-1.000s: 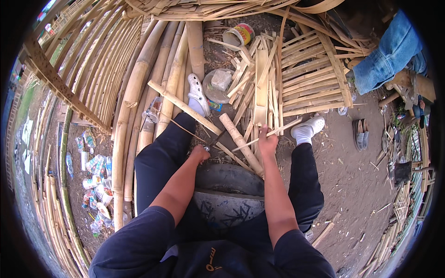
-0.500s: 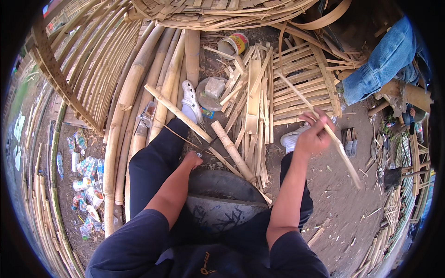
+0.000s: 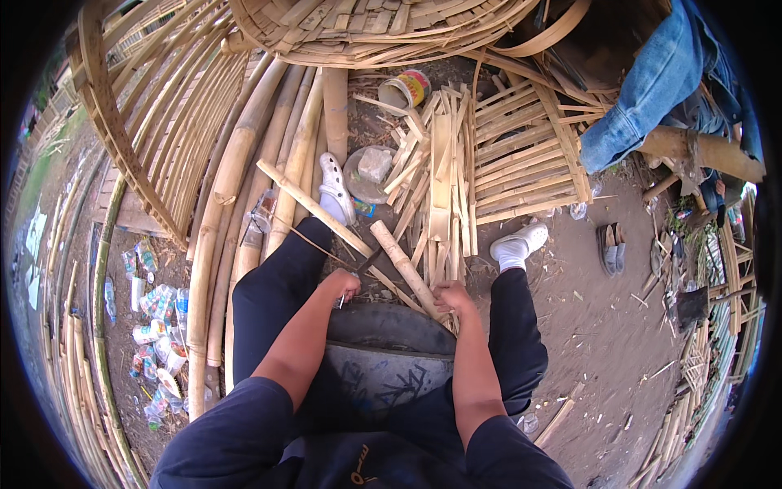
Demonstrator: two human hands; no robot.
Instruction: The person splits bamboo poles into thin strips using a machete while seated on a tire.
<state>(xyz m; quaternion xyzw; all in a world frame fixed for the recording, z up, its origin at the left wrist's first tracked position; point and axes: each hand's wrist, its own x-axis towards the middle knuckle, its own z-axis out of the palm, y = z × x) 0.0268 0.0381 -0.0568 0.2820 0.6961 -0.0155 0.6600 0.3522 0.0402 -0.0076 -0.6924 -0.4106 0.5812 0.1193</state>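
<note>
My left hand (image 3: 340,284) is closed in front of the dark round tyre-like piece (image 3: 391,324) between my legs. It grips what looks like a knife (image 3: 370,260) with a dark blade that points away to the right. My right hand (image 3: 450,297), fingers curled, is at the near end of a thick bamboo piece (image 3: 405,266). What its fingers hold is hidden. Beyond it lies a heap of split bamboo strips (image 3: 441,175). A longer bamboo stick (image 3: 314,205) slants across near my left foot.
Bamboo poles (image 3: 244,147) run along my left, with plastic litter (image 3: 159,306) beside them. A slatted bamboo panel (image 3: 529,151), a tin (image 3: 405,88) and a stone (image 3: 375,164) lie ahead. A woven basket (image 3: 391,37) is at the top. Someone's denim-clad leg (image 3: 652,90) is at far right.
My right hand has come down and left to the near end of the bamboo pieces. The long thin strip it held no longer shows in it. My left hand stays nearly in place.
</note>
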